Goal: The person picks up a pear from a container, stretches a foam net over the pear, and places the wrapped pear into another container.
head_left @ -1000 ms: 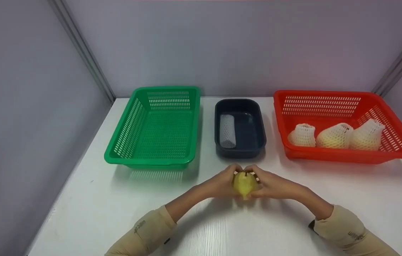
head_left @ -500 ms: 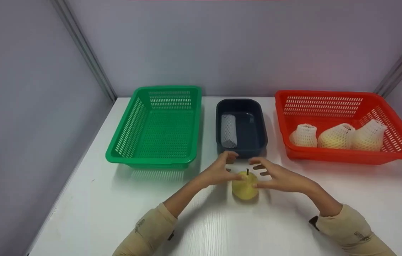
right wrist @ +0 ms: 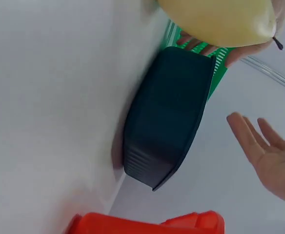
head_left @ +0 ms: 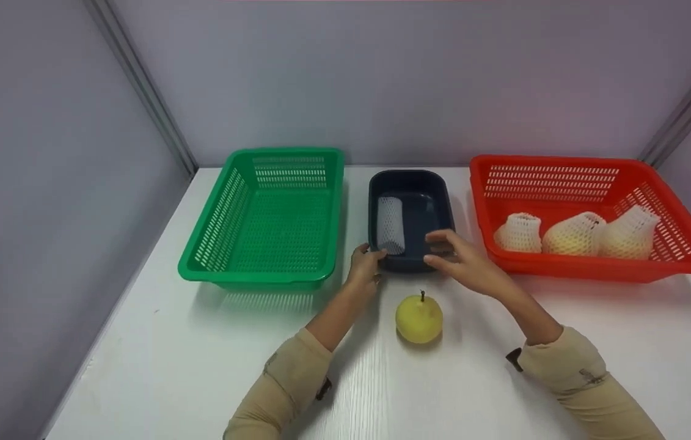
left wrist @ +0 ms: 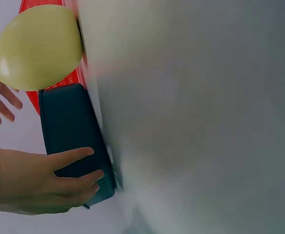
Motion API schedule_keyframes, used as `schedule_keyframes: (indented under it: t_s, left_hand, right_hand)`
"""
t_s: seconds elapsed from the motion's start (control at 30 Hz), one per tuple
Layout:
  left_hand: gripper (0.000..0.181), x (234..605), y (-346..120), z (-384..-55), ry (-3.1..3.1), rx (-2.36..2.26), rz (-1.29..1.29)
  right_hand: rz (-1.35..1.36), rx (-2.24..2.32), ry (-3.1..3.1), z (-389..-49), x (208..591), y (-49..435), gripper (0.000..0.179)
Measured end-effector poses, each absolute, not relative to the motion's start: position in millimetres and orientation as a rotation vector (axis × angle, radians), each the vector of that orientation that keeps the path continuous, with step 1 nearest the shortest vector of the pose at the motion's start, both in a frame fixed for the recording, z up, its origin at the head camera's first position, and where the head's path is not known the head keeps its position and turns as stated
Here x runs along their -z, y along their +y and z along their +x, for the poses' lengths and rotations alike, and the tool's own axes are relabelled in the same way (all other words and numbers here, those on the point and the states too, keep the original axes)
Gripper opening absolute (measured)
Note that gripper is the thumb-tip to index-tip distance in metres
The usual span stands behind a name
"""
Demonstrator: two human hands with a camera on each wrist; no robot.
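A yellow pear (head_left: pixel 420 321) stands on the white table, stem up, with neither hand on it. Beyond it is a dark blue bin (head_left: pixel 427 214) holding a white foam net sleeve (head_left: pixel 390 226). My left hand (head_left: pixel 363 266) is at the bin's near left corner, thumb at the rim beside the sleeve's near end; its fingers (left wrist: pixel 86 183) stretch along the bin's side in the left wrist view. Over the bin's near right edge hovers my right hand (head_left: pixel 470 266), fingers spread and holding nothing. In the right wrist view the pear (right wrist: pixel 225 22) partly covers the left hand.
A green basket (head_left: pixel 259 277) stands left of the bin. To the right, a red basket (head_left: pixel 595 267) contains several pears in white foam nets (head_left: pixel 574 235). Grey-white panels (head_left: pixel 406 85) enclose the back and sides of the table.
Both hands have let go of the pear, leaving it standing on the table. They have moved forward to the dark bin, left hand at its left corner, right hand over its right edge.
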State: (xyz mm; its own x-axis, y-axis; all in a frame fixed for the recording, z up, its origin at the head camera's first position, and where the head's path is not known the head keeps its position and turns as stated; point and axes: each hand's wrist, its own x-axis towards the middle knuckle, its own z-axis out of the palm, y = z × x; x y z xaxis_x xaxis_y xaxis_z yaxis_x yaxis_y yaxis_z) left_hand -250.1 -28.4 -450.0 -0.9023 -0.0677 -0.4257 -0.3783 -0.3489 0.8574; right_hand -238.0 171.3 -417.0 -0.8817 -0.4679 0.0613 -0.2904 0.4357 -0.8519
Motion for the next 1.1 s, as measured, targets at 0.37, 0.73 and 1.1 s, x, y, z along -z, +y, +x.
schedule_keyframes:
  t_s: [0.37, 0.73, 1.1]
  left_hand:
    - [0.053, 456, -25, -258, 1.589, -2.421, -0.573]
    - [0.053, 454, -24, -262, 1.576, -2.415, -0.609]
    - [0.056, 456, -25, -264, 1.573, -2.399, -0.602]
  right_hand:
    - [-0.409, 1.422, 2.63, -283, 427, 134, 0.052]
    - [-0.298, 1.022, 2.68, -320, 451, 111, 0.06]
    - [-0.039, 1.212, 2.599, -336, 460, 104, 0.047]
